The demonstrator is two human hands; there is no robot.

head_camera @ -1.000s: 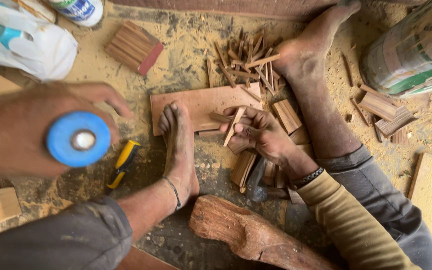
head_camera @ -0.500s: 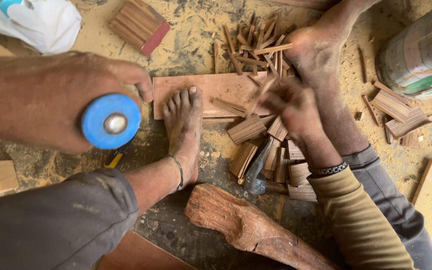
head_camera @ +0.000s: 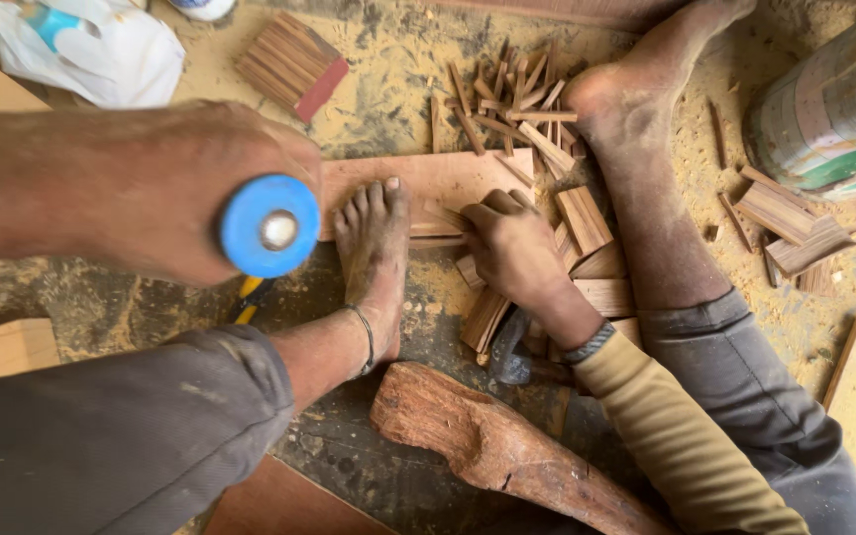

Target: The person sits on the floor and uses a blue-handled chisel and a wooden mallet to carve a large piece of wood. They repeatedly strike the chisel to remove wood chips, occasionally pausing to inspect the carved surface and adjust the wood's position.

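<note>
Left hand (head_camera: pixel 121 188) is up close to the camera, grip closed around a tool with a round blue end (head_camera: pixel 268 226), hovering over the sawdusty floor (head_camera: pixel 388 59). Just right of it a bare foot (head_camera: pixel 374 248) rests on a flat wooden board (head_camera: pixel 418 178). Right hand (head_camera: pixel 515 243) is further right, fingers curled down onto the small wood pieces (head_camera: pixel 587 223) beside the board, but can't tell if it's actually pinching one. A chunky log (head_camera: pixel 487 446) lies near, below the wrist.
</note>
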